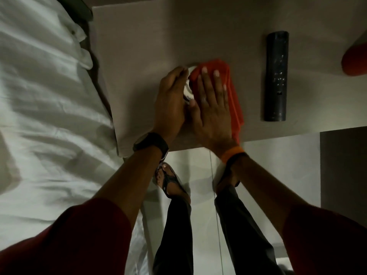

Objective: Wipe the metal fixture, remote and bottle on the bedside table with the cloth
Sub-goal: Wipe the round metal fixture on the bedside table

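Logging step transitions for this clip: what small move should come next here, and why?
Probably rub the orange cloth across the shiny metal fixture. The right hand lies flat on the cloth over it, the left hand steadies its side, and the black remote lies apart, uncovered.

The counter (139, 46) looks matt and smooth, the cloth (234, 100) soft orange fabric, the fixture (187, 92) shiny metal, the remote (276, 76) perhaps dull black plastic, the bedsheet (39, 86) creased white cloth.
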`<state>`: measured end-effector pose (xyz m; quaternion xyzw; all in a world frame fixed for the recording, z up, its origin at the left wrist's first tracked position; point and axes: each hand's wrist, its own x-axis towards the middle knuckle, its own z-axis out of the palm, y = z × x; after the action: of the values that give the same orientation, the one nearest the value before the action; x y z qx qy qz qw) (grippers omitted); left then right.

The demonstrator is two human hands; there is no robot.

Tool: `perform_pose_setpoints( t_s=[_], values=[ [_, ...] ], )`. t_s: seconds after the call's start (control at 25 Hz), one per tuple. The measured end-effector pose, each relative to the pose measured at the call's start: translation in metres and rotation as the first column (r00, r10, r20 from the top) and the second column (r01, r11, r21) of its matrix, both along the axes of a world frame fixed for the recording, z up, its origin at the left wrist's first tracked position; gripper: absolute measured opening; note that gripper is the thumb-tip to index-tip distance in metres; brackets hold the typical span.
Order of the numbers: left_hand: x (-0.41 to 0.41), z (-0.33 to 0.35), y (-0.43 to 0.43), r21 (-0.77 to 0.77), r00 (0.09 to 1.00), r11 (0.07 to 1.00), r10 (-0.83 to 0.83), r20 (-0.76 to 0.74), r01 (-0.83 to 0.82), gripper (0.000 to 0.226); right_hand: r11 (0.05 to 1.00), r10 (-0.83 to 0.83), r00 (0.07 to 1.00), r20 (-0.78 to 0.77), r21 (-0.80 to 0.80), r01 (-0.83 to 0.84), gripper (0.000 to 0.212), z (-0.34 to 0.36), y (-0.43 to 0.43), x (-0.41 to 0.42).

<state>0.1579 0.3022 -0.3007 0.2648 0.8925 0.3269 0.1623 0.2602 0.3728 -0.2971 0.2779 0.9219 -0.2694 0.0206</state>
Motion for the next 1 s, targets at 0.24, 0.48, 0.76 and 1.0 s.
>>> perform_pose_setpoints(
  t_s=[0.24,0.48,0.76,1.0],
  values=[
    [-0.005,0.009,0.005,-0.093,0.998,0.994,-0.059,0.017,0.06,0.068,0.997,0.048,0.999,-0.012,-0.054,-0.049,0.062,0.013,-0.01,0.034],
    [0.017,0.023,-0.013,-0.259,0.979,0.964,-0.109,-0.17,0.062,0.055,0.984,0.063,0.995,-0.081,-0.164,-0.076,0.057,0.009,0.055,0.013],
    [-0.06,0.02,0.01,-0.198,0.778,0.756,-0.624,0.071,0.624,0.104,0.968,0.223,0.965,-0.14,-0.084,-0.236,0.057,0.001,0.077,0.009],
    [-0.04,0.022,0.015,-0.148,0.886,0.877,-0.464,-0.008,0.458,0.08,0.991,0.132,0.99,-0.055,-0.017,-0.133,0.054,0.003,-0.001,0.052]
  ],
)
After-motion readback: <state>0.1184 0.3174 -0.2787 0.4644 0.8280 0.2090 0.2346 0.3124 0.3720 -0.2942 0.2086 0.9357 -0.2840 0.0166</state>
